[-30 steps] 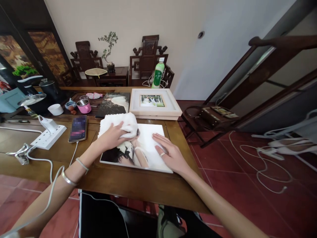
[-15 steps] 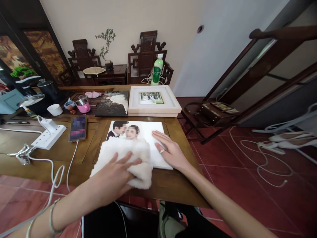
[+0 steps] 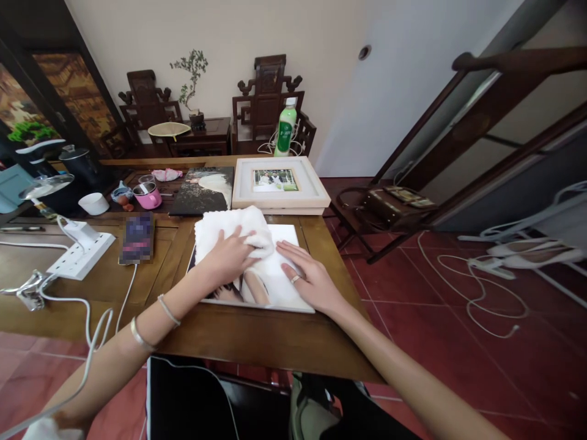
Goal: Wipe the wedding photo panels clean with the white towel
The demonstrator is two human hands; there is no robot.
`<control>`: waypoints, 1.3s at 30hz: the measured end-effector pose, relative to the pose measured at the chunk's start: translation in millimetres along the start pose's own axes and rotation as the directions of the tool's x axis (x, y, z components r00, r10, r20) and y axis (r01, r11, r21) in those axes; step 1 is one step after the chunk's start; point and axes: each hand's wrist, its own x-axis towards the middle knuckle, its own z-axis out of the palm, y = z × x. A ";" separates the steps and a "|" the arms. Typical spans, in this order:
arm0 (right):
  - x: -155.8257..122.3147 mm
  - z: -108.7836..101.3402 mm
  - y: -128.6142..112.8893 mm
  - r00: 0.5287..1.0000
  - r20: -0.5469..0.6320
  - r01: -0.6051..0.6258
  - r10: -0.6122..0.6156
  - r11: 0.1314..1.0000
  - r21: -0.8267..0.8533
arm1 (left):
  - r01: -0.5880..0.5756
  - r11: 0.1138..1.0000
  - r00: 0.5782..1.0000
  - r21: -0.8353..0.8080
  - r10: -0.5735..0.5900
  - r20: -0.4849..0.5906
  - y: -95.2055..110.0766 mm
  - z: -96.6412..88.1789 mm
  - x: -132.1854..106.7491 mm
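My left hand [image 3: 232, 256] grips a fluffy white cloth [image 3: 229, 223], its fingers spread over the top and a fold bunched beside them. Under the cloth lies a white-edged photo panel [image 3: 288, 293], flat on the wooden table [image 3: 257, 336]. The cloth hides the upper part of its picture; part of the lower picture shows below my left hand. With fingers stretched out, my right hand [image 3: 309, 275] rests flat on the panel's white right side, a ring on one finger.
Behind the panel are a dark photo panel [image 3: 202, 192] and a pale framed picture [image 3: 282, 186]. A green bottle [image 3: 285, 128] stands beyond. Leftward are a phone [image 3: 137, 238], a power strip [image 3: 82, 253] with trailing cables, a pink mug [image 3: 147, 195] and a white cup [image 3: 94, 203].
My left hand has pushed the cloth away from me, up the panel. It now covers the pictured faces and bares the lower part. My right hand stays on the panel; the view has shifted slightly.
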 end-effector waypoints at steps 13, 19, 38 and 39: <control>0.6 0.2 0.5 1.000 0.006 0.009 -0.009 1.000 0.003 | -0.264 0.965 0.958 0.001 0.262 0.121 63.6 -20.4 -97.6; 0.0 1.4 3.2 1.000 -0.001 0.024 -0.024 1.000 0.004 | -0.161 0.986 0.985 -0.051 0.164 0.059 21.1 -12.8 -36.2; 0.4 1.1 1.4 1.000 0.005 -0.002 0.001 1.000 0.017 | -0.212 0.977 0.970 0.038 0.205 0.134 61.2 -18.6 -81.8; 0.5 1.2 1.2 1.000 0.005 -0.003 0.003 1.000 0.027 | -0.242 0.970 0.962 0.024 0.237 0.133 65.4 -21.2 -89.6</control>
